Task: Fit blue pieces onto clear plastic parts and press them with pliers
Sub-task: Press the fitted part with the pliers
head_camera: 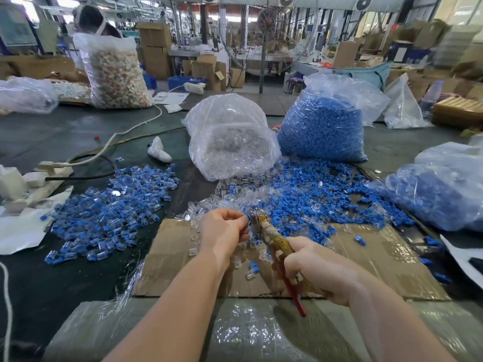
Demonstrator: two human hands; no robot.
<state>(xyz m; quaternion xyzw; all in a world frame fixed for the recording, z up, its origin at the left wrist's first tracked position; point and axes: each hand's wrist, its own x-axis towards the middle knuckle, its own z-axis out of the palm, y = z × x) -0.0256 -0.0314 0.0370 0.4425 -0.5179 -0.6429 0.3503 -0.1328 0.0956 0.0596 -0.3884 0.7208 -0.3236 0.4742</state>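
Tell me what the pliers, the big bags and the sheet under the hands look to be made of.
Pliers: probably metal, head dull and worn; handles seem wrapped in yellowed tape, with red, likely plastic, grip showing at the end.
Bag of clear parts and bag of blue pieces: thin clear plastic film, glossy and crinkled.
Sheet: brown cardboard, seemingly under shiny clear film or tape.

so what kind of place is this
Likely a factory assembly floor: big clear plastic bags of small blue plastic pieces and clear plastic parts, stacked brown cardboard boxes, and large industrial fans.
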